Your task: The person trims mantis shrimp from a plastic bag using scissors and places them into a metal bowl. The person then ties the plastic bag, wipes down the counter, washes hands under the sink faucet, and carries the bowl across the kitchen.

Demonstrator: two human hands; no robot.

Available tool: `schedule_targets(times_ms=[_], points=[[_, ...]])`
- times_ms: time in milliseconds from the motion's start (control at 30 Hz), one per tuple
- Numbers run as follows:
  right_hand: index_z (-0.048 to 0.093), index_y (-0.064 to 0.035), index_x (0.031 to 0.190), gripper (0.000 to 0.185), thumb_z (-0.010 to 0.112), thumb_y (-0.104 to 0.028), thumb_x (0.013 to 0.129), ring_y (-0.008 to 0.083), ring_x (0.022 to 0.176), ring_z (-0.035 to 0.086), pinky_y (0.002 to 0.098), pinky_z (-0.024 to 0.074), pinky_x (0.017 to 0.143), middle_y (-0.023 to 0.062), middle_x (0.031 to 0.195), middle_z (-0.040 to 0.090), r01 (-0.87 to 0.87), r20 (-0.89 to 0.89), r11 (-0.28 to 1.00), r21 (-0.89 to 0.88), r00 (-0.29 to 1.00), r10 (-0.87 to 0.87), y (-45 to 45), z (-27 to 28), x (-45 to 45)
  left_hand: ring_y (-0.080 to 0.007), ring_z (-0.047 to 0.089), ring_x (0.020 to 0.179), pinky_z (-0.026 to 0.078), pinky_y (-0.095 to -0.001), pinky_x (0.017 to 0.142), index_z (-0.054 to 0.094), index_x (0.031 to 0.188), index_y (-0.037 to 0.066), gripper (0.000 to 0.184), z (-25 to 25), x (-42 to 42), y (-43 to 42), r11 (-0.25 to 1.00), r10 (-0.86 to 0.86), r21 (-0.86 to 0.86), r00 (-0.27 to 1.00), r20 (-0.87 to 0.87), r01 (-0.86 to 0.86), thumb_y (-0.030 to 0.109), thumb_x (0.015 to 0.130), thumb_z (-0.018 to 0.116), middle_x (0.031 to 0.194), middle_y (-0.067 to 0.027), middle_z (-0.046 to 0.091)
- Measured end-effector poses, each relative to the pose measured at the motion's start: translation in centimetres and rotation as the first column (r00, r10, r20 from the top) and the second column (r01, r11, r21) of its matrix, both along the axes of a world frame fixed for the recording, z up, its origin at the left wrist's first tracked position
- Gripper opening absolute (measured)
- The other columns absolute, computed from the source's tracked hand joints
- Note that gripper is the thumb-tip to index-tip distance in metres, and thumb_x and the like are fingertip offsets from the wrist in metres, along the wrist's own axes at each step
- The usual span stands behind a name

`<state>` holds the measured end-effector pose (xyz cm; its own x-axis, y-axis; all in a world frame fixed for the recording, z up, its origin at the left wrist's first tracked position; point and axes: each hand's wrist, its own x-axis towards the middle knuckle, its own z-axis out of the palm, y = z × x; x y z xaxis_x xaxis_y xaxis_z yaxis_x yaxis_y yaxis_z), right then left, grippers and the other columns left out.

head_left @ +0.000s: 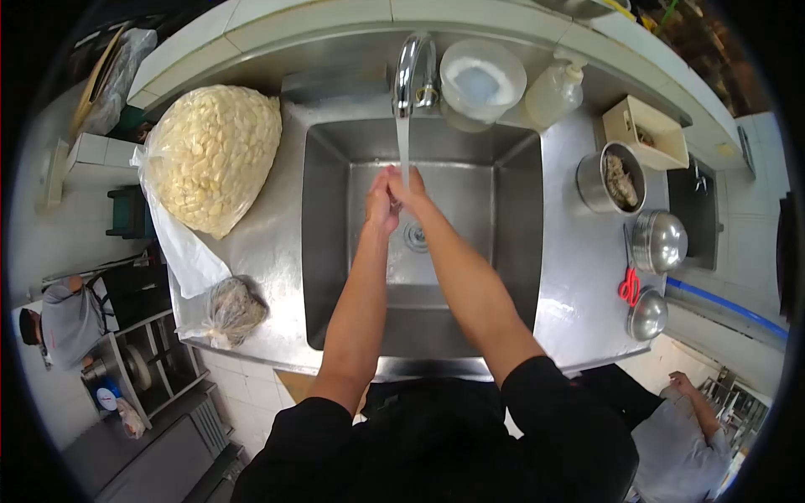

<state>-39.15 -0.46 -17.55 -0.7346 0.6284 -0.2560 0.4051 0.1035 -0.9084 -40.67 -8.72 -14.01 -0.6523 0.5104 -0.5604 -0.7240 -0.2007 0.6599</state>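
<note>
Under a running stream of water [404, 138] from the chrome faucet [410, 75], my left hand [381, 204] and my right hand [408, 188] are pressed against each other. Their fingers look curled and closed together, partly hiding one another. No object shows in either hand. Both are inside the stainless steel sink [457, 289], above and slightly left of its drain [415, 236].
Left of the sink lie a large bag of pale cloves [220, 155] and a small dark bag [236, 310]. A white tub [482, 80], soap dispenser [555, 92], metal pot [599, 186], steel bowls [662, 241] and red scissors [629, 287] stand around it. Two people are nearby.
</note>
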Motion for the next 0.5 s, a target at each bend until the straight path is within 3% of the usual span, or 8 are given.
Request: schedule_targets(times_ms=[67, 133, 167, 200, 233, 300, 400, 500], points=[[0.071, -0.0016, 0.085, 0.023, 0.057, -0.02, 0.084, 0.026, 0.077, 0.069, 0.0434, 0.054, 0.067, 0.0162, 0.082, 0.071, -0.015, 0.182, 0.955, -0.297, 0.981, 0.072, 0.2, -0.9, -2.6, -0.0166, 0.06, 0.095, 0.049, -0.0347, 0.073, 0.06, 0.12, 0.015, 0.032, -0.7, 0.1, -0.5, 0.995, 0.098, 0.018, 0.993, 0.073, -0.1, 0.037, 0.101, 0.045, 0.105, -0.0024, 0.065], [0.071, -0.0009, 0.084, 0.021, 0.057, -0.016, 0.083, 0.0273, 0.072, 0.069, 0.0441, 0.0547, 0.066, 0.0173, 0.08, 0.07, -0.068, 0.094, 0.873, -0.484, 0.987, 0.13, 0.3, 5.3, -1.7, -0.021, 0.061, 0.103, 0.05, -0.0371, 0.081, 0.058, 0.122, 0.013, 0.037, -0.8, 0.3, -0.5, 0.973, 0.217, 0.051, 0.967, 0.134, -0.226, 0.04, 0.101, 0.044, 0.111, -0.0036, 0.064], [0.072, -0.0009, 0.084, 0.022, 0.058, -0.017, 0.081, 0.0276, 0.07, 0.069, 0.0436, 0.0547, 0.065, 0.0177, 0.079, 0.07, -0.434, 0.146, 0.897, -0.081, 0.885, 0.441, 1.1, 5.6, -1.8, -0.0211, 0.061, 0.102, 0.05, -0.0434, 0.084, 0.055, 0.127, 0.015, 0.04, -0.2, 0.3, -0.6, 0.97, 0.181, 0.118, 0.958, 0.222, -0.21, 0.043, 0.101, 0.043, 0.111, -0.0034, 0.064], [0.073, -0.0009, 0.083, 0.022, 0.059, -0.018, 0.08, 0.0278, 0.068, 0.069, 0.0431, 0.0547, 0.064, 0.018, 0.079, 0.07, -0.721, 0.31, 0.623, 0.304, 0.693, 0.651, 2.5, 5.9, -2.1, -0.0212, 0.06, 0.102, 0.05, -0.0497, 0.087, 0.052, 0.131, 0.017, 0.044, 0.5, -0.1, -0.5, 0.96, 0.138, 0.193, 0.944, 0.298, -0.202, 0.046, 0.101, 0.041, 0.111, -0.0032, 0.063], [0.073, -0.0009, 0.083, 0.022, 0.059, -0.018, 0.08, 0.0278, 0.068, 0.069, 0.0431, 0.0547, 0.064, 0.018, 0.079, 0.07, -0.73, 0.305, 0.612, 0.305, 0.684, 0.663, 3.4, 7.1, -1.9, -0.0212, 0.06, 0.102, 0.05, -0.0497, 0.087, 0.052, 0.131, 0.017, 0.044, 1.1, -0.5, -0.3, 0.957, 0.155, 0.191, 0.943, 0.294, -0.217, 0.046, 0.101, 0.041, 0.111, -0.0032, 0.063], [0.07, 0.0026, 0.079, 0.02, 0.058, -0.013, 0.079, 0.0248, 0.065, 0.068, 0.0385, 0.0538, 0.054, 0.0192, 0.076, 0.069, -0.61, 0.322, 0.791, -0.05, 0.74, 0.591, 4.2, 10.2, -0.9, -0.0273, 0.057, 0.112, 0.042, -0.0593, 0.095, 0.05, 0.132, 0.016, 0.052, 1.8, -0.2, -0.3, 0.983, -0.179, 0.061, 0.973, 0.146, 0.172, 0.055, 0.099, 0.038, 0.118, -0.006, 0.061], [0.073, -0.0008, 0.084, 0.025, 0.061, -0.021, 0.076, 0.029, 0.069, 0.069, 0.0404, 0.0543, 0.064, 0.0188, 0.08, 0.07, -0.764, 0.491, 0.641, -0.076, 0.531, 0.691, 3.6, 14.2, -0.6, -0.0277, 0.056, 0.114, 0.038, -0.0593, 0.099, 0.051, 0.131, 0.018, 0.052, 2.7, -0.2, -0.4, 0.983, -0.181, 0.045, 0.953, 0.242, 0.176, 0.056, 0.096, 0.042, 0.12, -0.0052, 0.06], [0.07, 0.0007, 0.082, 0.016, 0.06, -0.012, 0.079, 0.0203, 0.062, 0.066, 0.0314, 0.0526, 0.055, 0.0121, 0.072, 0.068, -0.814, 0.31, 0.51, 0.278, 0.578, 0.755, 5.1, 9.6, -3.2, -0.0247, 0.057, 0.112, 0.041, -0.0539, 0.098, 0.057, 0.12, 0.018, 0.046, -1.3, 0.0, -0.3, 0.976, -0.122, 0.205, 0.963, 0.238, 0.073, 0.055, 0.095, 0.045, 0.117, -0.0027, 0.061]])
